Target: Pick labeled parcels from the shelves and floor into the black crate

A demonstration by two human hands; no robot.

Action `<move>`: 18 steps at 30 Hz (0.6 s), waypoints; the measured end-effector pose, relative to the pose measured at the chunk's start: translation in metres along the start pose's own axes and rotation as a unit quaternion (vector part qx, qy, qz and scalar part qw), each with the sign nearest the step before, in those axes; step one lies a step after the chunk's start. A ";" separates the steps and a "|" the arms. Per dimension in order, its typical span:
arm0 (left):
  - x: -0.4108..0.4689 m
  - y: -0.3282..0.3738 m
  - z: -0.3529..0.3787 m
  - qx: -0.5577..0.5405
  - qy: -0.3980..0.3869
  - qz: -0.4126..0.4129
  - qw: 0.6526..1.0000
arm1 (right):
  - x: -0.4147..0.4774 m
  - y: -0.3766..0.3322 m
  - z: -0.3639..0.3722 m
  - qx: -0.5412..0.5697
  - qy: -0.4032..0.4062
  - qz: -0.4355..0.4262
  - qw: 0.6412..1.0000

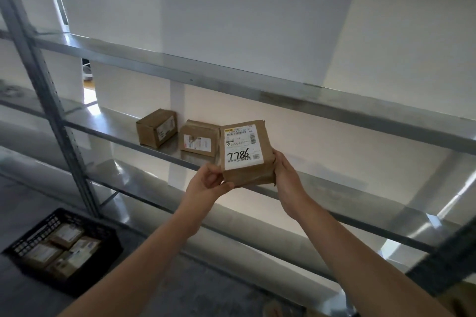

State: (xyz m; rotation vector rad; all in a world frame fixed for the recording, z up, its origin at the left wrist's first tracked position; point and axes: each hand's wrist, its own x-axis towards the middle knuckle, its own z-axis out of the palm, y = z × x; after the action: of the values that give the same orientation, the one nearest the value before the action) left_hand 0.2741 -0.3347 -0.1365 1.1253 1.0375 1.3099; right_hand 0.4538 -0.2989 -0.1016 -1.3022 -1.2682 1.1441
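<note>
I hold a brown cardboard parcel [244, 152] up in front of the middle shelf, its white label marked 7786 facing me. My left hand [207, 184] pinches its lower left corner. My right hand [286, 175] grips its right side. Two more labeled brown parcels stand on the metal shelf [334, 195] behind it: one [157, 127] to the left, another [198, 137] right next to the held parcel. The black crate [108, 239] sits on the floor at the lower left, with several labeled parcels inside.
Grey metal shelving runs across the view with an upright post [49, 100] on the left. The upper shelf [257, 80] holds nothing in view. A white wall stands behind. Grey floor lies beneath the crate.
</note>
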 end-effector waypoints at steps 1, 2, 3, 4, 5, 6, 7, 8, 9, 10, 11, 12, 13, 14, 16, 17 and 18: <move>0.003 0.001 -0.001 -0.014 0.011 -0.010 1.000 | 0.002 0.000 0.001 -0.003 -0.008 -0.001 1.000; 0.006 0.002 0.000 -0.038 0.024 -0.021 0.999 | 0.005 0.001 0.001 -0.004 -0.017 -0.002 1.000; 0.009 0.003 0.000 -0.073 0.041 -0.033 0.996 | 0.009 0.002 0.002 -0.005 -0.026 -0.002 1.000; 0.012 0.004 0.001 -0.107 0.056 -0.045 0.992 | 0.013 0.004 0.002 -0.007 -0.034 -0.001 0.999; 0.014 0.006 0.002 -0.125 0.069 -0.050 0.988 | 0.017 0.006 0.002 -0.008 -0.040 -0.001 0.999; 0.017 0.008 0.004 -0.127 0.079 -0.050 0.988 | 0.022 0.007 0.002 -0.008 -0.044 -0.001 0.999; 0.019 0.009 0.005 -0.119 0.084 -0.045 0.988 | 0.027 0.007 0.002 -0.009 -0.050 -0.001 0.999; 0.023 0.011 0.005 -0.110 0.088 -0.040 0.989 | 0.032 0.006 0.001 -0.010 -0.055 -0.002 0.998; 0.026 0.014 0.006 -0.101 0.093 -0.035 0.990 | 0.038 0.004 0.001 -0.010 -0.057 -0.004 0.998; 0.030 0.017 0.006 -0.092 0.096 -0.031 0.991 | 0.045 0.003 0.001 -0.007 -0.057 -0.005 0.998; 0.035 0.021 0.006 -0.084 0.097 -0.026 0.991 | 0.051 0.000 0.001 -0.003 -0.053 -0.007 0.999; 0.040 0.025 0.006 -0.078 0.096 -0.020 0.992 | 0.057 -0.001 0.001 0.003 -0.049 -0.008 0.999; 0.046 0.030 0.006 -0.074 0.093 -0.012 0.993 | 0.064 -0.003 0.000 0.007 -0.047 -0.010 0.999; 0.052 0.034 0.007 -0.072 0.090 -0.006 0.993 | 0.072 -0.003 -0.001 0.006 -0.049 -0.012 0.999; 0.062 0.040 0.009 -0.070 0.090 -0.001 0.994 | 0.086 -0.007 -0.001 0.008 -0.057 -0.015 0.998; 0.066 0.042 0.010 -0.071 0.092 -0.001 0.993 | 0.092 -0.009 -0.001 0.008 -0.061 -0.014 0.998; 0.070 0.042 0.011 -0.071 0.098 -0.003 0.993 | 0.099 -0.012 0.000 0.010 -0.066 -0.013 0.998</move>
State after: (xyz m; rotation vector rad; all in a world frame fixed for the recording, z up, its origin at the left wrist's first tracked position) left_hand 0.2782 -0.2668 -0.0892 0.8995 1.0707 1.4875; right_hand 0.4550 -0.2002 -0.0904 -1.2083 -1.3634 1.2382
